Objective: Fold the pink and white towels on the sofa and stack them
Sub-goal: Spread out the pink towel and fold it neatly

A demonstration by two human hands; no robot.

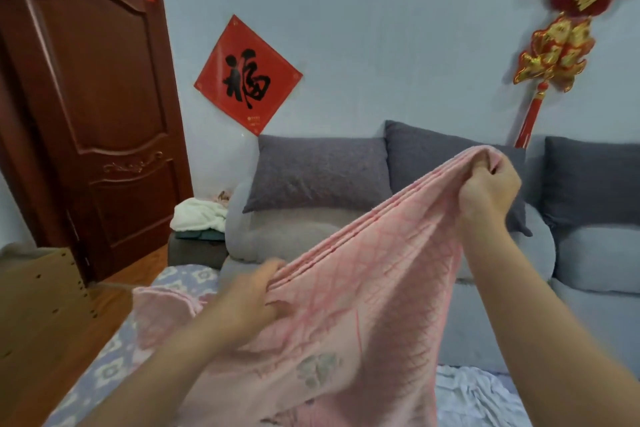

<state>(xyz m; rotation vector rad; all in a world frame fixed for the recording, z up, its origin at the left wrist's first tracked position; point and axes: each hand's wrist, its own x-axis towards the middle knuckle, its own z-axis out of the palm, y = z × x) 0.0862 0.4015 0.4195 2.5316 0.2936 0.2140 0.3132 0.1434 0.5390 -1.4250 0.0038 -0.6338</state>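
Observation:
A pink towel (363, 288) with a diamond pattern and a faded flower print hangs in the air between my hands. My right hand (488, 191) pinches its bunched top edge up high, in front of the sofa cushions. Lower and to the left, my left hand (252, 295) grips the same gathered edge, so the edge runs taut and slanted. The rest of the towel drapes down toward me. A white cloth (474, 395) lies crumpled at the lower right; whether it is a towel I cannot tell.
A grey sofa (588, 253) with dark grey cushions (318, 170) stands against the blue wall. A white bundle (199, 215) sits on a small dark stool left of the sofa. A brown door (93, 107) stands open at left. A floral-patterned cover (114, 367) lies below.

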